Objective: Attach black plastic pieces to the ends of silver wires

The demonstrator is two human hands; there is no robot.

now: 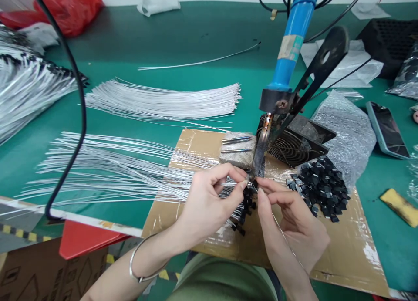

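Solder (283, 235) in the right hand (290, 222), its end near the iron's (281, 74) tip.
The right thumb and forefinger pinch the solder, which trails from them down over the palm towards the wrist. Opposite, the left hand (212, 196) pinches a small piece (248, 179) right at the tip; fingertips cover most of it, so I cannot tell what it is. White wires (130, 170) lie left of and beneath the left hand, their black ends (242, 211) between both hands on the cardboard (346, 253). Black connectors (321, 185) are heaped beyond the right hand, just beside it.
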